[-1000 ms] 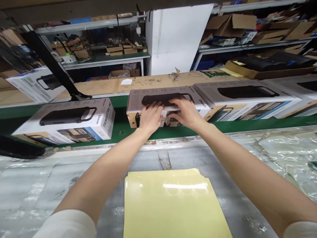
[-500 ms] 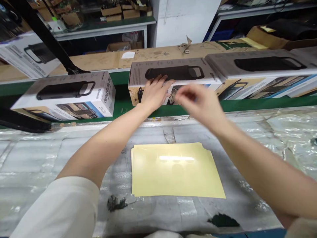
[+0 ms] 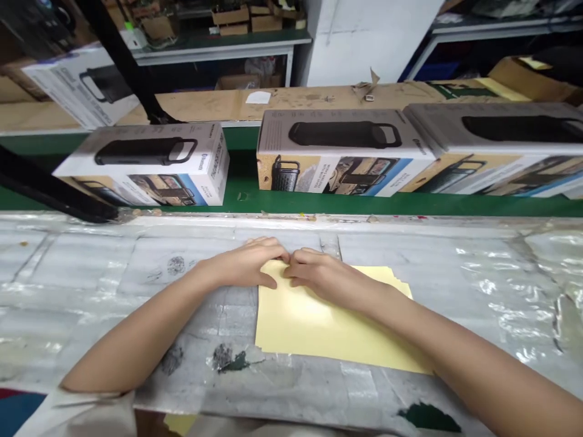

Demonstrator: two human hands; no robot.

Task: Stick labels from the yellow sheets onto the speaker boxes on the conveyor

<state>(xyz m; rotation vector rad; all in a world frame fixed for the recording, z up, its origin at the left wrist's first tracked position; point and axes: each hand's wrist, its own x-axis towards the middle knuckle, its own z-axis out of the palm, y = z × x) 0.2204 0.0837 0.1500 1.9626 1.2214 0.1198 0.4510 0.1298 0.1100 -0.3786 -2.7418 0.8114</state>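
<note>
Shelving crowded with cardboard cartons fills the background, and below it a green conveyor belt (image 3: 319, 203) runs across the view, just beyond the far edge of the tabletop (image 3: 91, 273). That tabletop is wrapped in crinkled clear plastic film, scuffed and marked with dark smudges.

On the tabletop lies a stack of pale yellow sheets (image 3: 319, 328), which serves as the landmark for everything else. Both hands rest at the stack's far left corner. The left hand (image 3: 248, 264) lies mostly off the stack, just left of that corner, fingers curled with the fingertips at the sheet edge. The right hand (image 3: 319, 276) lies on top of the stack, its forearm crossing the sheets toward the near right corner. The fingertips of the two hands meet at the corner and seem to pinch the edge of the top sheet; whether a sheet is truly lifted cannot be told.

Beyond the stack, on the belt, stands a printed speaker box (image 3: 337, 152), white on top with a picture of a black speaker. Further right of the stack sits a second box (image 3: 496, 145), touching the first. Beyond and to the left of the stack stands a third box (image 3: 150, 164), well apart from the other two. A black strut (image 3: 122, 60) slants up behind it.
</note>
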